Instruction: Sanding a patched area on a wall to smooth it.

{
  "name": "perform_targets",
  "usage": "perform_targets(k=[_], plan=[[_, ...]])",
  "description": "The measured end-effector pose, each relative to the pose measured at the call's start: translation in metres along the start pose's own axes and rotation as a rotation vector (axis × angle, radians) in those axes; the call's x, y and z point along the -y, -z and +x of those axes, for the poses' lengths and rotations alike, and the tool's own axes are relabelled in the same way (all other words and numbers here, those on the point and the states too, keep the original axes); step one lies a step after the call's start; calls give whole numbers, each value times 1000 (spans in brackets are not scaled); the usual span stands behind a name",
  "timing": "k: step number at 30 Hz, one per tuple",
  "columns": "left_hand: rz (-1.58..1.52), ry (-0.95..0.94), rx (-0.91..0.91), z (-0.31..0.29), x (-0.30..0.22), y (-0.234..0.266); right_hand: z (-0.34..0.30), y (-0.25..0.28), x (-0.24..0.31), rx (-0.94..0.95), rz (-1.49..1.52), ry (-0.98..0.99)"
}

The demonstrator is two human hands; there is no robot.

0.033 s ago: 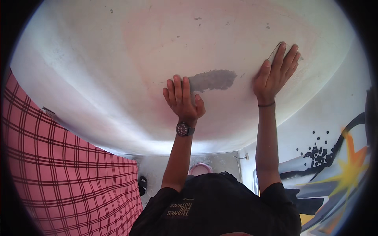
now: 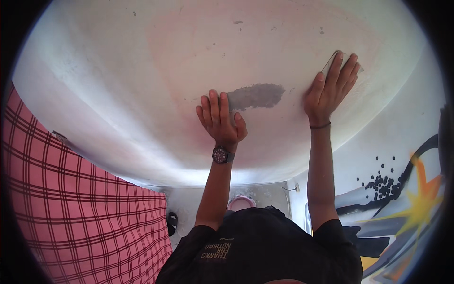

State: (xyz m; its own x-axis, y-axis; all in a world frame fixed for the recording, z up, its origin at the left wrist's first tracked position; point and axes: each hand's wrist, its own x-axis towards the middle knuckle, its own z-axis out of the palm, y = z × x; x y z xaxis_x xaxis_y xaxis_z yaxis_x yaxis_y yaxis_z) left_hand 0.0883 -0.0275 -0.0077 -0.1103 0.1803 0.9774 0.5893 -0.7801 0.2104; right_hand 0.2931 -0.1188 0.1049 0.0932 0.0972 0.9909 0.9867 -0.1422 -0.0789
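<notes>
My left hand [image 2: 219, 118], with a dark watch [image 2: 220, 155] on its wrist, lies flat on the pale wall [image 2: 189, 52]. Its fingers are stretched, the thumb apart, at the left end of a rough grey patch [image 2: 257, 96]. Higher and farther right, my right hand [image 2: 330, 92] presses with extended fingers on a thin pale sheet [image 2: 327, 69] against the wall. Only the sheet's edges show around the fingers, so its kind is hard to tell. A dark band [image 2: 320, 126] circles the right wrist.
A pink checked cloth [image 2: 85, 199] hangs at the left. On the floor are a black sandal [image 2: 172, 222] and a pink round container [image 2: 241, 203], partly hidden by my body. The right wall bears a painted mural [image 2: 416, 203]. A small fixture with wire [image 2: 295, 188] sticks out from it.
</notes>
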Motion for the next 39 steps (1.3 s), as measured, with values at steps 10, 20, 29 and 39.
perform_targets(k=[10,20,29,39], plan=[[-2,-41,44,-2,-6,-2,-124,-7,-8,28,-9,-85],[-36,-13,2,-8,-8,-11,-24,1,-26,-27,-10,-39],[-54,-35,6,-11,-16,-1,-152,-4,-19,15,-57,-152],[9,-32,-16,-7,-15,-5,-2,17,-27,101,-44,72]])
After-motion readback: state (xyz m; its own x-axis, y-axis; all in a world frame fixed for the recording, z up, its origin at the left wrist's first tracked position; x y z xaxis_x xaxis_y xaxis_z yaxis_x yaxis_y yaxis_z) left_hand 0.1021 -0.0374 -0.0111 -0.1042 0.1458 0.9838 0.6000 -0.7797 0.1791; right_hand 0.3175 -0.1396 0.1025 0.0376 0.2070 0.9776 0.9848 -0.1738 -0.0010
